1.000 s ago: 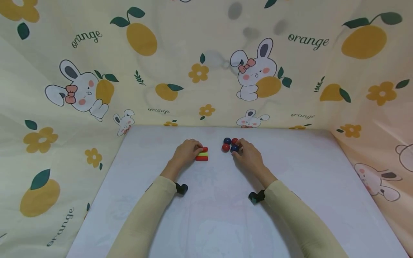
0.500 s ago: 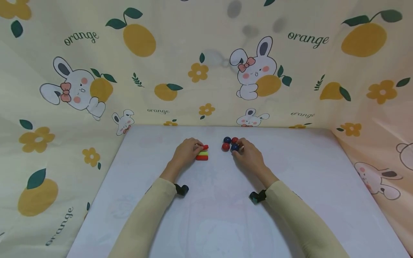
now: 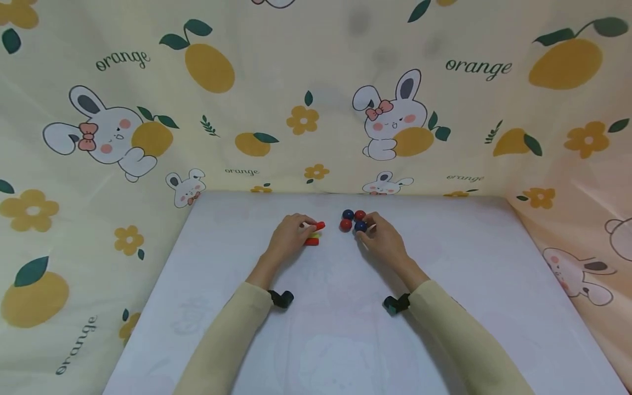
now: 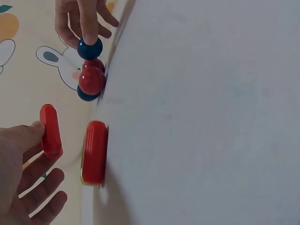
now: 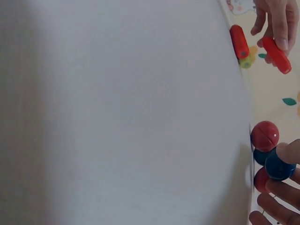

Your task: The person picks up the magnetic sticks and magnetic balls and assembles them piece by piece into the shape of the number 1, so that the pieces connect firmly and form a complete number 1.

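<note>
My left hand pinches a small red ridged bar with rounded ends between thumb and fingers, raised off the table in the left wrist view. Under it lie a matching red bar and a yellow-green one, side by side. My right hand pinches a dark blue ball between thumb and fingers. That ball sits against a cluster with two red balls, one nearer and one farther, and another dark blue ball.
The white tabletop reaches back to a cream curtain printed with rabbits and oranges, which also hangs along both sides. Dark wrist cameras, one left and one right, sit at the sleeve cuffs.
The left hand has lifted the red bar off the row and shifted it slightly right, tilting it. The right hand stays at the blue ball, almost still. The head view has shifted slightly.
</note>
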Action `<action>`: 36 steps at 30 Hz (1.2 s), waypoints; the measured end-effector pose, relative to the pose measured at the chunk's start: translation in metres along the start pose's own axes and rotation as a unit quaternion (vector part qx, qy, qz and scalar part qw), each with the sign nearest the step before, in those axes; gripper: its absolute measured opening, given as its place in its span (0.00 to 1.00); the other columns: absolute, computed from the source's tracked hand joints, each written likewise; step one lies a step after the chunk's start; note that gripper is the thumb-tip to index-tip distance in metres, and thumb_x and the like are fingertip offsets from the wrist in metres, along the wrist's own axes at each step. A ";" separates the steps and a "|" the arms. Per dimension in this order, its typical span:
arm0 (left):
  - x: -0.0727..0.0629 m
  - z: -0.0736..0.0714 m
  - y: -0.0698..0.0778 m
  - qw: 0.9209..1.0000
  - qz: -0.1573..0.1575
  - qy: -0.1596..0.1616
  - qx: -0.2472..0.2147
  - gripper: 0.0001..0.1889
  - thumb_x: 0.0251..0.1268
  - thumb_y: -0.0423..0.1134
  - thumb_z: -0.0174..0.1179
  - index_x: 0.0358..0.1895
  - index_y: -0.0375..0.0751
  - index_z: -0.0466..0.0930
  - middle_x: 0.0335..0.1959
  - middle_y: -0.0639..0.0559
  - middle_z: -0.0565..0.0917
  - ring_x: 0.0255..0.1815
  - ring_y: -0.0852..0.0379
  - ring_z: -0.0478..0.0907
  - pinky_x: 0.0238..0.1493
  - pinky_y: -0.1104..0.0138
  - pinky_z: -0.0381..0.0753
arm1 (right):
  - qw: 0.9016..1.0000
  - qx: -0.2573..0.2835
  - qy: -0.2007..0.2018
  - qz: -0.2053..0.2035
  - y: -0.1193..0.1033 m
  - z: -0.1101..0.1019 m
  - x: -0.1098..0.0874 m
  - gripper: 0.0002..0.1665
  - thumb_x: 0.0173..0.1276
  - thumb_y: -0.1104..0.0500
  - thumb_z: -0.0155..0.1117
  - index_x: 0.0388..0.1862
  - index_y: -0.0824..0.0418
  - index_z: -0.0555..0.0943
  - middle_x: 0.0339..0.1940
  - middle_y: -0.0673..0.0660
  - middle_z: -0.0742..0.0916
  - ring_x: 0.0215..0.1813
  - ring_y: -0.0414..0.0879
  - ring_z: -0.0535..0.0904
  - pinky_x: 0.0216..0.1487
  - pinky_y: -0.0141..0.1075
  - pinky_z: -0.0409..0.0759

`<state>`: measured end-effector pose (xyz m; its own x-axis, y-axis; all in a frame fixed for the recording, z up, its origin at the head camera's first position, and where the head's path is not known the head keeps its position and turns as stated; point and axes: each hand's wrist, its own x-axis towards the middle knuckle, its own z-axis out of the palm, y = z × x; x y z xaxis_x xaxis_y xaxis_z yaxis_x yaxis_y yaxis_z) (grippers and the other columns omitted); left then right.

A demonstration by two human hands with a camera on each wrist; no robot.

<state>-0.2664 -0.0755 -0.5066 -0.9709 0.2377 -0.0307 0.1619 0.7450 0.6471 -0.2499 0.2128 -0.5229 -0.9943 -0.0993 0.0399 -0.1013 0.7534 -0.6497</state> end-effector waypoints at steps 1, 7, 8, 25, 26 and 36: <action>-0.001 0.001 0.001 1.000 -0.003 0.001 -0.006 0.14 0.82 0.51 0.62 0.59 0.52 0.88 0.60 0.52 0.85 0.60 0.49 0.78 0.62 0.53 0.81 | 1.000 0.006 0.001 -0.001 0.000 0.000 -0.001 0.26 0.74 0.53 0.74 0.65 0.58 0.76 0.58 0.60 0.86 0.58 0.57 0.83 0.58 0.54 0.82; -0.010 0.008 0.006 0.999 0.002 0.005 -0.036 0.13 0.80 0.51 0.64 0.58 0.53 0.89 0.52 0.54 0.87 0.54 0.52 0.79 0.55 0.56 0.83 | 0.999 0.041 0.002 -0.005 -0.001 -0.003 -0.006 0.26 0.75 0.54 0.74 0.65 0.60 0.76 0.58 0.61 0.86 0.56 0.58 0.84 0.59 0.54 0.83; -0.011 0.010 0.007 0.999 0.005 0.005 -0.043 0.13 0.80 0.51 0.64 0.58 0.52 0.89 0.51 0.54 0.87 0.53 0.53 0.80 0.54 0.57 0.83 | 0.999 0.046 0.002 -0.005 -0.001 -0.004 -0.007 0.26 0.75 0.54 0.74 0.65 0.60 0.76 0.58 0.61 0.86 0.56 0.57 0.84 0.59 0.54 0.83; -0.033 0.033 0.019 0.986 0.015 -0.020 -0.168 0.14 0.82 0.51 0.62 0.59 0.50 0.88 0.44 0.57 0.89 0.44 0.55 0.82 0.51 0.57 0.83 | 0.986 0.166 -0.007 0.002 0.005 -0.004 -0.013 0.25 0.76 0.56 0.74 0.65 0.63 0.76 0.59 0.65 0.86 0.58 0.60 0.84 0.60 0.53 0.84; -0.033 0.035 0.019 0.985 0.014 -0.022 -0.173 0.15 0.82 0.51 0.62 0.59 0.50 0.88 0.46 0.57 0.89 0.46 0.56 0.83 0.53 0.57 0.83 | 0.984 0.176 -0.011 0.009 0.005 -0.005 -0.014 0.25 0.76 0.55 0.74 0.65 0.63 0.76 0.59 0.65 0.86 0.59 0.60 0.84 0.59 0.52 0.84; -0.041 0.051 0.025 0.973 0.000 -0.051 -0.223 0.16 0.83 0.49 0.61 0.60 0.45 0.88 0.52 0.52 0.90 0.53 0.55 0.86 0.58 0.55 0.84 | 0.970 0.238 -0.033 0.045 0.007 -0.005 -0.016 0.27 0.77 0.52 0.73 0.67 0.61 0.76 0.59 0.63 0.86 0.56 0.56 0.85 0.45 0.38 0.87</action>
<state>-0.2138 -0.0346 -0.5280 -0.9443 0.3161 -0.0918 0.0471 0.4057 0.9128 -0.2351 0.2225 -0.5245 -0.9925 -0.0996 -0.0710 0.0284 0.3772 -0.9257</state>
